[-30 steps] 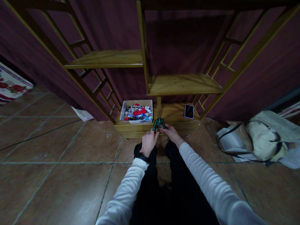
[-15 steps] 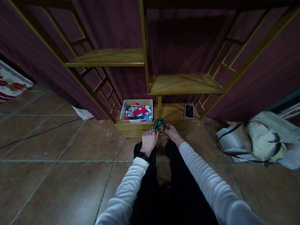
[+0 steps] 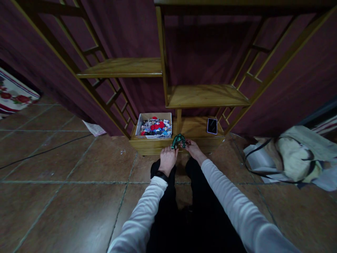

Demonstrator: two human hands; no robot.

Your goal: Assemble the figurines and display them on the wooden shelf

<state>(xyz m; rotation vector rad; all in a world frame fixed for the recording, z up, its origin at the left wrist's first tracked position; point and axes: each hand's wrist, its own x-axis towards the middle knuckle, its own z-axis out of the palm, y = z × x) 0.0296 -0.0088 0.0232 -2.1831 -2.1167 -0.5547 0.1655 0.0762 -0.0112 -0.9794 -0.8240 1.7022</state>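
A dark green, shiny toy figure (image 3: 179,139) with thick bent arms is held between my two hands, above the front edge of the low shelf. My left hand (image 3: 168,159) is closed on the figure's left side. At the figure's right side, my right hand (image 3: 193,147) grips it with the fingers curled. The fingertips are small in view and partly hidden by the figure. Just beyond my left hand stands an open cardboard box (image 3: 137,130) full of small colourful pieces, several of them red.
A wooden shelf unit (image 3: 207,96) rises in front of me against a dark red curtain. A phone-like device (image 3: 212,126) lies on its bottom board. Bags (image 3: 293,154) sit on the tiled floor at right; a black cable (image 3: 47,151) runs along it at left.
My hands keep hold of the green figure in nearly the same place. The whole view has shifted slightly.
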